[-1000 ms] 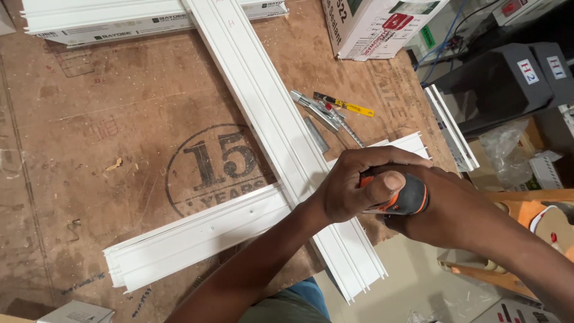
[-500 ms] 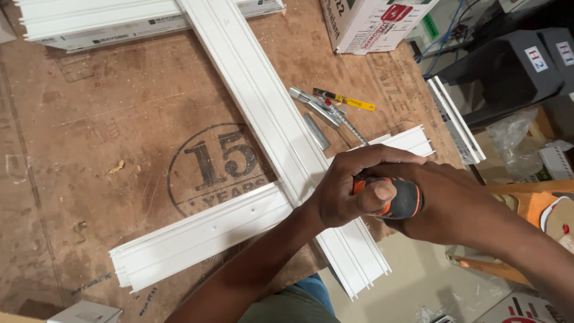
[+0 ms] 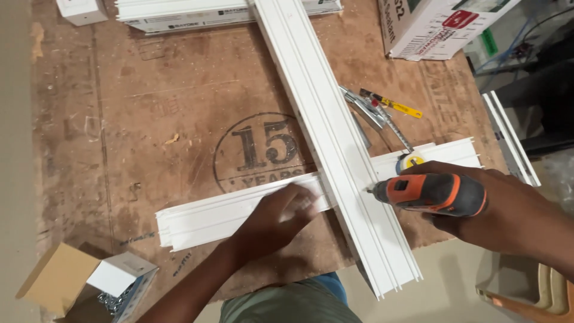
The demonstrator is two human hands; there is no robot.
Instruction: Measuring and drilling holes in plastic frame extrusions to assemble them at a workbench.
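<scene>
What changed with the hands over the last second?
The left hand let go of the drill and moved left, now pressing flat on the crosswise white strip. The right hand alone keeps holding the drill against the long white strip. Both strips stayed crossed on the board.

A worn brown plywood counter point(image 3: 149, 119), stained and scuffed, is seen filling most of the view. A pale beige floor point(image 3: 454, 287) is shown beyond its near edge. A white cardboard carton point(image 3: 430, 27) is set at the far right corner, and an open small cardboard box point(image 3: 72, 281) at the near left. Even indoor light is cast.
</scene>
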